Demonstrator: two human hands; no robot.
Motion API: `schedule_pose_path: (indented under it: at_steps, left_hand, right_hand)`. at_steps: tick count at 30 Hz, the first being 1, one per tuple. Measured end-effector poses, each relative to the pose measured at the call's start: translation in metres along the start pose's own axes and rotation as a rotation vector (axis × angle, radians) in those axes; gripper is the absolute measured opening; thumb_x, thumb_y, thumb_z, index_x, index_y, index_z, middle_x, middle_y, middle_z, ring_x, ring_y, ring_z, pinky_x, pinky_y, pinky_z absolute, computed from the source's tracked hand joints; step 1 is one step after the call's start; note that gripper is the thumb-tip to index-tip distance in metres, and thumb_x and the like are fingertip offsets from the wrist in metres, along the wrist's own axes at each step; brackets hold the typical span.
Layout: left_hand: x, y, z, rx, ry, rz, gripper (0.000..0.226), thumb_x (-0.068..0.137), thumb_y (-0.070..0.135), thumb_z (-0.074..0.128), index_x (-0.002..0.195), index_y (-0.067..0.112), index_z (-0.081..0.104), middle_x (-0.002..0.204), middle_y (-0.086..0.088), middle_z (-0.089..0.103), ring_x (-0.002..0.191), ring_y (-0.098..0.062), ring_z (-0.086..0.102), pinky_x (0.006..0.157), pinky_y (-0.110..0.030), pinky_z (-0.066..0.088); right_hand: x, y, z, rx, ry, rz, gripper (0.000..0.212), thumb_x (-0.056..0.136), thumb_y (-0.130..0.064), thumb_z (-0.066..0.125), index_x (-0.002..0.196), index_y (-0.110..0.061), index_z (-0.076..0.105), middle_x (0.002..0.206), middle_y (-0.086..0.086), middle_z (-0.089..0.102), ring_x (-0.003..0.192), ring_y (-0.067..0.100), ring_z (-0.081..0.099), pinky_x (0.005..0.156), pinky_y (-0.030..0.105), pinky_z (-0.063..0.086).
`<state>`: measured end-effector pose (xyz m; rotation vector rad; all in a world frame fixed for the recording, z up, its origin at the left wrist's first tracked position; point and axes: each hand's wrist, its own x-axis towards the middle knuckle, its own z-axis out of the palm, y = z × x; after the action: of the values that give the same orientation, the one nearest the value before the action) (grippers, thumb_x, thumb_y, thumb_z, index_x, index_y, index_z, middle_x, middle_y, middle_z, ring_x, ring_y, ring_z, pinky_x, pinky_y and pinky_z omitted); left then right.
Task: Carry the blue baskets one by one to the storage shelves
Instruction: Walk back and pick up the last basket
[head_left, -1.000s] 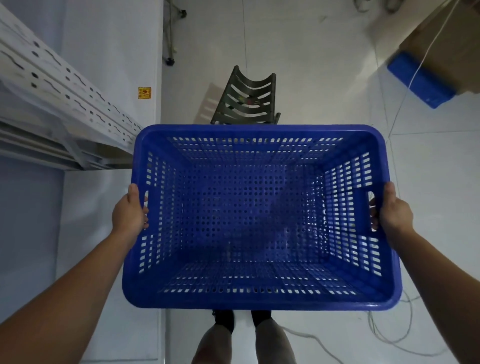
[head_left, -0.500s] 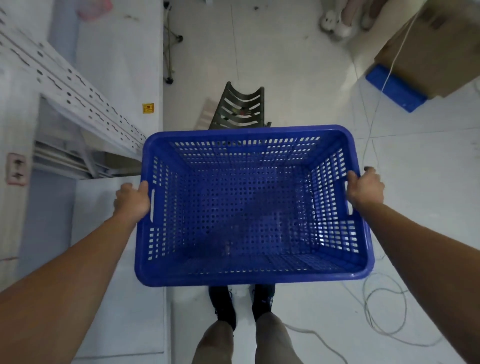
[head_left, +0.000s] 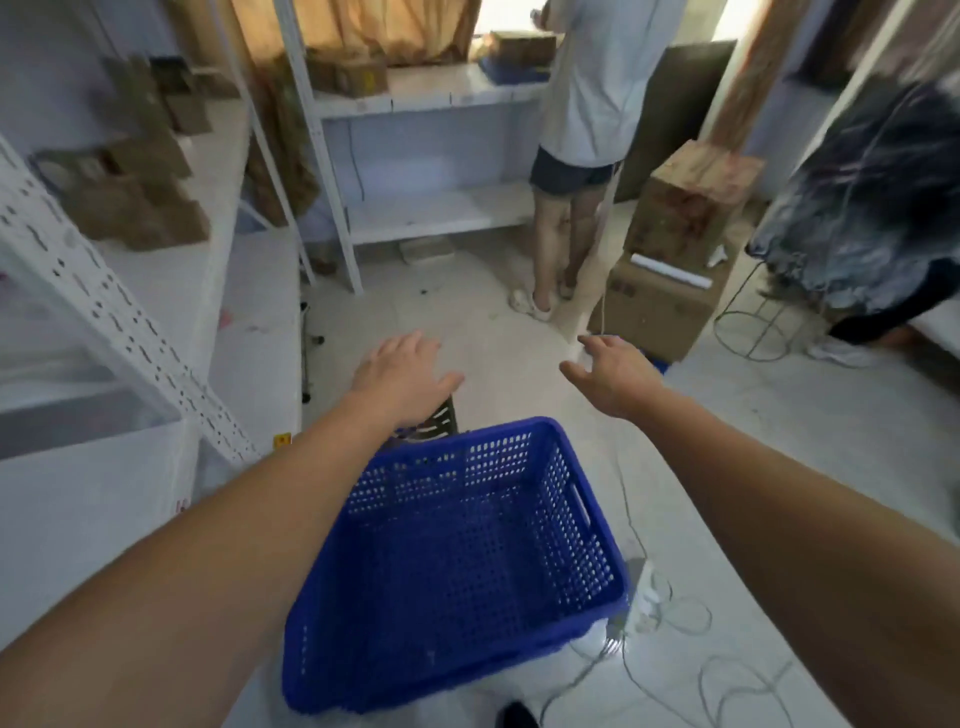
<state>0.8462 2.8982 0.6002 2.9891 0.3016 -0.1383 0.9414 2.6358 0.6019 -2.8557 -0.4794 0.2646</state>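
An empty blue perforated basket (head_left: 467, 561) sits low in front of me, below both forearms, apparently on the floor. Neither hand touches it. My left hand (head_left: 400, 369) is stretched forward above its far rim, palm down, fingers spread and empty. My right hand (head_left: 608, 374) reaches forward to the right of it, fingers straight and empty. White storage shelves (head_left: 156, 291) run along the left, and another shelf unit (head_left: 436, 156) stands at the back.
A person (head_left: 582, 156) stands at the back shelf. Cardboard boxes (head_left: 670, 249) are stacked at right centre. Brown paper bags (head_left: 135, 208) lie on the left shelf. White cables (head_left: 675, 639) trail on the floor at right. A dark slatted object (head_left: 439, 421) lies behind the basket.
Both hands have let go of the basket's side handles and moved forward and up. The basket is now lower and unheld. The view has lifted from the floor to the room.
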Motion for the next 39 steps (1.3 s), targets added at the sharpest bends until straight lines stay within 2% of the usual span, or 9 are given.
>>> schedule_pose_path:
  at_steps: [6, 10, 14, 17, 24, 28, 29, 33, 39]
  left_hand:
    - [-0.016, 0.136, -0.106, 0.060, 0.153, 0.324, 0.080, 0.097, 0.069, 0.036, 0.161, 0.021, 0.034, 0.171, -0.008, 0.025, 0.157, -0.028, 0.022, 0.127, -0.049, 0.019]
    - [-0.043, 0.248, -0.141, 0.080, 0.190, 0.539, 0.080, 0.097, 0.071, 0.037, 0.159, 0.021, 0.037, 0.169, -0.008, 0.032, 0.154, -0.028, 0.031, 0.124, -0.049, 0.027]
    - [-0.088, 0.377, -0.154, 0.077, 0.212, 0.726, 0.078, 0.099, 0.068, 0.035, 0.161, 0.021, 0.034, 0.169, -0.005, 0.030, 0.154, -0.027, 0.029, 0.124, -0.046, 0.025]
    - [-0.137, 0.484, -0.143, 0.046, 0.225, 0.901, 0.081, 0.097, 0.071, 0.032, 0.161, 0.021, 0.034, 0.169, -0.004, 0.031, 0.153, -0.025, 0.030, 0.123, -0.044, 0.027]
    - [-0.304, 0.707, -0.103, -0.039, 0.097, 1.249, 0.080, 0.099, 0.070, 0.033, 0.163, 0.023, 0.028, 0.172, -0.003, 0.023, 0.157, -0.026, 0.024, 0.126, -0.046, 0.024]
    - [-0.396, 0.815, -0.080, -0.050, 0.063, 1.450, 0.079, 0.099, 0.071, 0.033, 0.163, 0.024, 0.028, 0.172, -0.002, 0.024, 0.157, -0.026, 0.024, 0.125, -0.046, 0.023]
    - [-0.413, 0.835, -0.077, -0.045, 0.061, 1.496, 0.079, 0.100, 0.070, 0.033, 0.163, 0.024, 0.028, 0.172, -0.002, 0.024, 0.157, -0.026, 0.024, 0.125, -0.045, 0.023]
    - [-0.480, 0.925, -0.053, -0.017, 0.027, 1.682, 0.076, 0.102, 0.065, 0.034, 0.164, 0.021, 0.028, 0.171, -0.003, 0.026, 0.157, -0.025, 0.026, 0.125, -0.042, 0.023]
    - [-0.532, 1.055, 0.010, 0.044, 0.015, 1.851, 0.079, 0.099, 0.068, 0.037, 0.159, 0.018, 0.036, 0.164, -0.006, 0.039, 0.149, -0.026, 0.038, 0.121, -0.044, 0.034]
  right_hand:
    - [-0.095, 0.038, -0.126, -0.068, 0.196, 0.046, 0.069, 0.099, -0.059, 0.044, 0.156, -0.020, 0.037, 0.156, 0.014, 0.045, 0.141, 0.034, 0.042, 0.113, 0.046, 0.038]
    - [-0.174, 0.103, -0.182, -0.155, 0.276, 0.160, 0.070, 0.101, -0.058, 0.041, 0.158, -0.017, 0.033, 0.158, 0.014, 0.042, 0.143, 0.033, 0.039, 0.116, 0.044, 0.033]
    - [-0.278, 0.186, -0.219, -0.156, 0.374, 0.335, 0.068, 0.098, -0.059, 0.044, 0.153, -0.018, 0.040, 0.154, 0.011, 0.048, 0.138, 0.032, 0.045, 0.112, 0.045, 0.038]
    - [-0.381, 0.260, -0.236, -0.167, 0.398, 0.512, 0.066, 0.100, -0.057, 0.044, 0.153, -0.018, 0.040, 0.153, 0.010, 0.049, 0.139, 0.031, 0.045, 0.114, 0.045, 0.038]
    - [-0.650, 0.408, -0.246, -0.106, 0.407, 1.011, 0.081, 0.096, -0.070, 0.035, 0.161, -0.023, 0.027, 0.167, 0.006, 0.031, 0.152, 0.028, 0.029, 0.122, 0.047, 0.029]
    - [-0.794, 0.457, -0.244, -0.114, 0.449, 1.216, 0.077, 0.097, -0.068, 0.035, 0.156, -0.018, 0.037, 0.159, 0.010, 0.044, 0.143, 0.031, 0.042, 0.109, 0.043, 0.039]
    - [-0.819, 0.464, -0.242, -0.108, 0.462, 1.265, 0.075, 0.097, -0.067, 0.036, 0.154, -0.017, 0.040, 0.156, 0.011, 0.046, 0.140, 0.032, 0.044, 0.105, 0.042, 0.040]
    - [-0.906, 0.501, -0.229, -0.054, 0.507, 1.425, 0.073, 0.099, -0.062, 0.039, 0.158, -0.018, 0.035, 0.159, 0.012, 0.042, 0.143, 0.033, 0.041, 0.114, 0.045, 0.036]
    - [-0.986, 0.575, -0.202, 0.007, 0.478, 1.610, 0.074, 0.100, -0.062, 0.039, 0.159, -0.019, 0.032, 0.164, 0.008, 0.036, 0.148, 0.030, 0.035, 0.119, 0.046, 0.030]
